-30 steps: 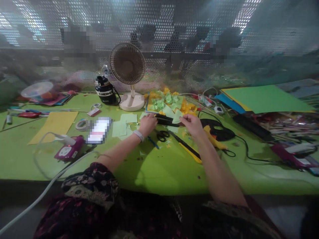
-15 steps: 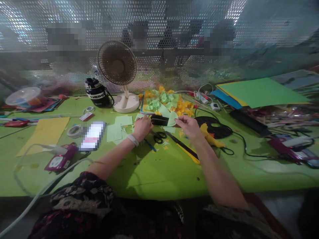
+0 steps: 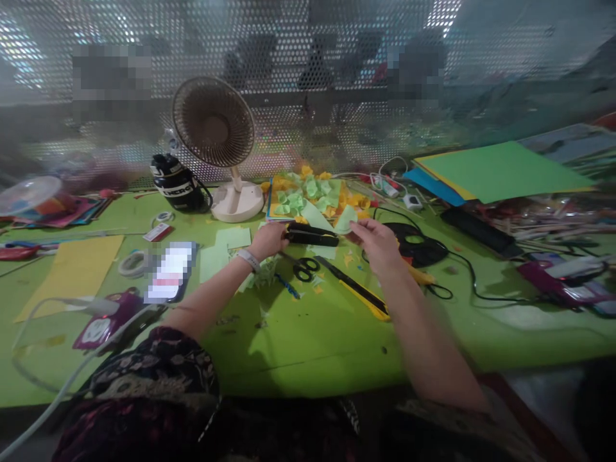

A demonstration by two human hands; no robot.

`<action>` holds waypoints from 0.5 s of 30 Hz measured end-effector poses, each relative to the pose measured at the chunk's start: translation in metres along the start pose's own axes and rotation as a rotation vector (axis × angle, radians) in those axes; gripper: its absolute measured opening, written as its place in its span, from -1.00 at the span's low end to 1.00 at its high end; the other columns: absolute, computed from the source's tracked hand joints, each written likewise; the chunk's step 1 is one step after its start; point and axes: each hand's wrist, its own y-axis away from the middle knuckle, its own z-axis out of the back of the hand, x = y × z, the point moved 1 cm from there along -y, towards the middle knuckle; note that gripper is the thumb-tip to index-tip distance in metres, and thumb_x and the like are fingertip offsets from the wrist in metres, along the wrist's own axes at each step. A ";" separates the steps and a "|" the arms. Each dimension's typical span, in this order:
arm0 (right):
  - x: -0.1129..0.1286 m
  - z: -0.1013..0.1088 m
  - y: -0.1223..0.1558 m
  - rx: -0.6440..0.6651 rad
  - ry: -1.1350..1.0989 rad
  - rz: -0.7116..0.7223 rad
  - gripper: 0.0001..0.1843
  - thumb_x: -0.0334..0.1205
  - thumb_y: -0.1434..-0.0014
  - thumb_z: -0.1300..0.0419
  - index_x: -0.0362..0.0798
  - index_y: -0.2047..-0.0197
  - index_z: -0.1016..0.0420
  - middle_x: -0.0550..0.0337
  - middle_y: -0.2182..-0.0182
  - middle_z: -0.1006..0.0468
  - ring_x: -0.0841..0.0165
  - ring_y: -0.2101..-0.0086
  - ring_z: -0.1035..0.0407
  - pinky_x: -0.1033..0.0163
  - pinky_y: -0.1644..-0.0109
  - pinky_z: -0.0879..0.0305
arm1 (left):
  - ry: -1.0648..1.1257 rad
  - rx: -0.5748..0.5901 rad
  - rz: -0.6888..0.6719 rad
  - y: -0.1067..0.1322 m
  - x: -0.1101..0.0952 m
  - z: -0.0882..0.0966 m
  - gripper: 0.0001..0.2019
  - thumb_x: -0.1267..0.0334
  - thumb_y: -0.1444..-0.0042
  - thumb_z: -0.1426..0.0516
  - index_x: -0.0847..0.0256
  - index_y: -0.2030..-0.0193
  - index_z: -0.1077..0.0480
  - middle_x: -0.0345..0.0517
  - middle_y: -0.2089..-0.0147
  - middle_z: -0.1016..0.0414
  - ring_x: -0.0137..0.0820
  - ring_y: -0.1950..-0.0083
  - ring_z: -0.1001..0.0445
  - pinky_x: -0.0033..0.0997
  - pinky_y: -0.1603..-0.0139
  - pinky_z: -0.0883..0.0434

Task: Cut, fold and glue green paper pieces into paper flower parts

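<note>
My left hand is closed around the near-left end of a black stapler. In my right hand, a light green paper piece with a curved edge is pinched between thumb and fingers. The piece is just off the stapler's right end. Below the stapler lie black-handled scissors and a yellow and black utility knife. Light green paper sheets are near my left wrist. Behind the stapler, a pile of green paper shapes and yellow ones rests on coloured sheets.
A fan and a dark bottle stand at the back left. On the left are a phone, a tape roll and yellow paper. A green sheet tops a stack at right; cables cross the table.
My right hand has drawn the green paper piece up and away from the stapler's right end, which now shows fully. My left hand stays on the stapler. The view has shifted slightly.
</note>
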 end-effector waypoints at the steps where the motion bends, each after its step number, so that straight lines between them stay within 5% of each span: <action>1: -0.003 0.001 -0.003 -0.017 -0.012 -0.025 -0.58 0.12 0.18 -0.44 0.01 0.43 -0.43 0.25 0.48 -0.49 0.35 0.40 -0.44 0.18 0.17 -0.45 | 0.011 0.010 -0.021 -0.001 0.002 0.000 -0.82 0.28 -0.09 -0.15 0.25 0.22 -0.54 0.09 0.15 -0.58 -0.16 0.12 -0.52 -0.28 0.11 -0.40; 7: -0.013 0.003 -0.008 -0.050 0.034 -0.115 -0.68 0.00 0.14 -0.41 0.00 0.46 -0.42 0.26 0.46 -0.46 0.37 0.35 -0.41 0.23 0.20 -0.41 | 0.106 -0.018 -0.203 0.006 0.003 0.020 -0.84 0.26 -0.16 -0.13 0.26 0.26 -0.52 0.04 0.15 -0.55 -0.23 0.07 -0.50 -0.31 0.02 -0.39; 15: -0.009 -0.014 0.002 0.131 -0.232 -0.180 -0.58 -0.02 0.21 -0.48 0.02 0.43 -0.36 0.27 0.40 -0.48 0.31 0.24 -0.41 0.12 0.16 -0.52 | 0.218 -0.264 -0.341 0.024 -0.059 0.044 -0.85 0.32 -0.22 -0.07 0.29 0.29 -0.44 0.11 0.04 -0.49 -0.28 0.11 -0.49 -0.35 0.14 -0.40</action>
